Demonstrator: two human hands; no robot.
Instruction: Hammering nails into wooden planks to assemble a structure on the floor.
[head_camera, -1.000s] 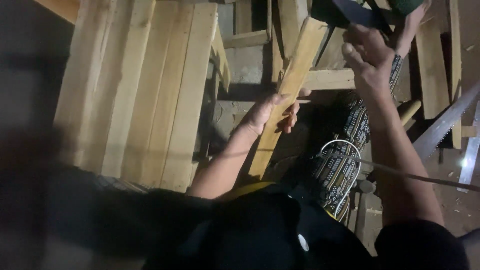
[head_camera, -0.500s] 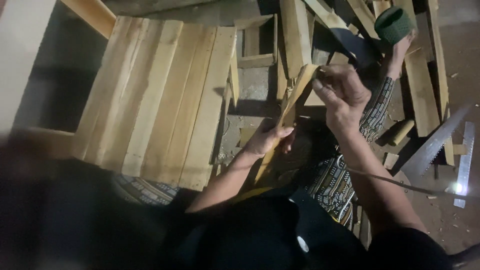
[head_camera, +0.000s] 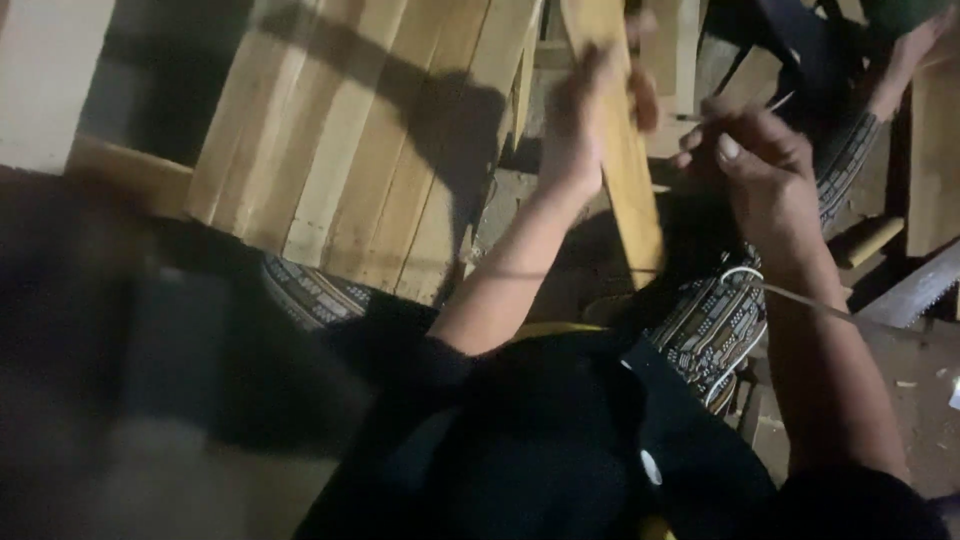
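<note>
1. My left hand (head_camera: 585, 120) is clamped around the narrow wooden slat (head_camera: 622, 170) — it stands tilted before me, over my lap.
2. My right hand (head_camera: 755, 165) pinches a thin nail-like piece beside it; nothing looks fastened yet.
3. The planked panel (head_camera: 360, 140) lies to the left, apart.

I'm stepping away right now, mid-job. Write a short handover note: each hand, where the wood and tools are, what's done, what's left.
Left hand: gripping the narrow wooden slat, which slants over the lap.
Right hand: closed, pinching a thin pencil-like thing; too blurred to name. It sits beside the slat, apparently not touching it.
Around: boarded panel of joined planks to the left; saw blade at the right edge; loose offcuts upper right.
Done: slat is picked up and in hand.
Left: no mark or cut shows on the slat; the saw lies untouched.
</note>
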